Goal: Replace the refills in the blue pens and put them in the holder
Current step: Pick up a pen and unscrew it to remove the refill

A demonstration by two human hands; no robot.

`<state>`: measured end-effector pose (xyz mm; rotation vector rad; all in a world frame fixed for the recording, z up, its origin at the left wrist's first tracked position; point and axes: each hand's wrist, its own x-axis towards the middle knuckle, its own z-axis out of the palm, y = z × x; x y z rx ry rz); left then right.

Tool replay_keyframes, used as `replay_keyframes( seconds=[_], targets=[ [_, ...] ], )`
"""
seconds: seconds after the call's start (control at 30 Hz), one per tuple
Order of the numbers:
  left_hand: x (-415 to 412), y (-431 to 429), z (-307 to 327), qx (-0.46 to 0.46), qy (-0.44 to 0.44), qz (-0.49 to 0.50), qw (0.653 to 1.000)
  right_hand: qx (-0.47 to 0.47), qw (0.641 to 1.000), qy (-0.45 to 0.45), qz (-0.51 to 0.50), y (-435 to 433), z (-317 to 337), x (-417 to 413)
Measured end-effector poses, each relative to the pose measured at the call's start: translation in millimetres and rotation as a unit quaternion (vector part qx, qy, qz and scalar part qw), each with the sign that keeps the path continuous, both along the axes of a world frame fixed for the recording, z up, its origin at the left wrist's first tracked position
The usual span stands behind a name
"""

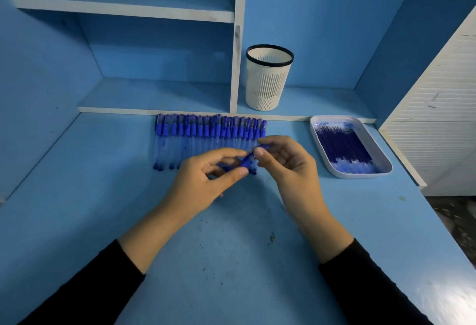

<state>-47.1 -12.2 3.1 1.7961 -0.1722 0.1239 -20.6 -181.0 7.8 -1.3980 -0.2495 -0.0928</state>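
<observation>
One blue pen [246, 160] is held above the desk between both hands. My left hand [206, 178] grips its lower part between thumb and fingers. My right hand [286, 162] pinches its upper end with thumb and forefinger. Behind the hands lies a row of several blue pens [206, 131] side by side on the blue desk. A white mesh holder [268, 80] with a black rim stands on the low shelf behind them; I see nothing inside it. A white tray [360, 172] at the right holds several blue refills [343, 145].
White-edged shelves [123, 5] and a vertical divider [237, 41] rise behind the desk. A white slatted panel [443, 108] stands at the right, close to the tray. The blue desk surface [231, 260] in front of the hands carries small dark specks.
</observation>
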Motion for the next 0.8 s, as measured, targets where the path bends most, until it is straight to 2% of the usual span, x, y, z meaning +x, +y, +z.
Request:
replay_keyframes(
  seconds=[0.17,0.6,0.73,0.8],
  targets=[
    [-2,10,-12,0.018,0.008,-0.021,1.0,0.001,1.0,0.006,0.004,4,-10,-2],
    [5,8,-17,-0.014,-0.019,-0.042,0.999,0.033,0.999,-0.005,-0.019,12,-16,-9],
    [4,9,-16,0.064,-0.035,-0.077,0.994,0.032,0.998,-0.024,-0.047,7,-15,-5],
    [2,10,-16,0.074,-0.04,-0.074,0.994,0.027,0.998,-0.025,-0.041,4,-12,-3]
  ],
)
